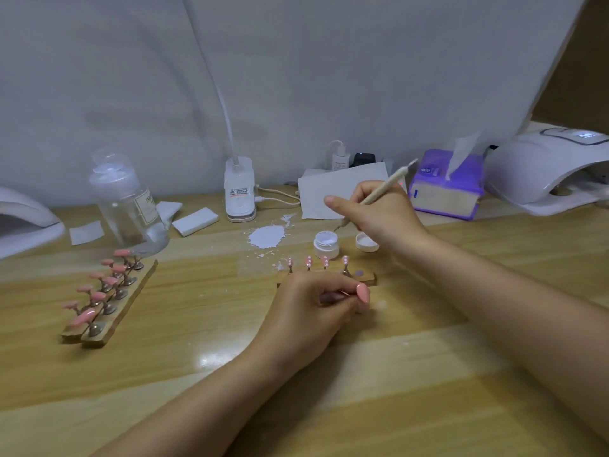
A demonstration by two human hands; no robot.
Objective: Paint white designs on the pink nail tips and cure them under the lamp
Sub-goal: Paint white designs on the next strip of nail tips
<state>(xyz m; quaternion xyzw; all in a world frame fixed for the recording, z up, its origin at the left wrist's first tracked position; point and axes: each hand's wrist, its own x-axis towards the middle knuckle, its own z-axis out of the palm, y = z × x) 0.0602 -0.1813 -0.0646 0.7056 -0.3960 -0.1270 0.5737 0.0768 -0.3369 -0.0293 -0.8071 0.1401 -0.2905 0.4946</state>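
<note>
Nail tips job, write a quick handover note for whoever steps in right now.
Right hand holds the brush, tip at the open white gel jar.
Left hand pinches one plain pink tip on its stand.
Done: four dotted tips on the near strip.
Left: the held tip, ten plain tips on the left strips, then curing in the lamp at the right.

Wooden table (pixel 362 374), jar (pixel 326 244), bottle (pixel 127 206)
</note>
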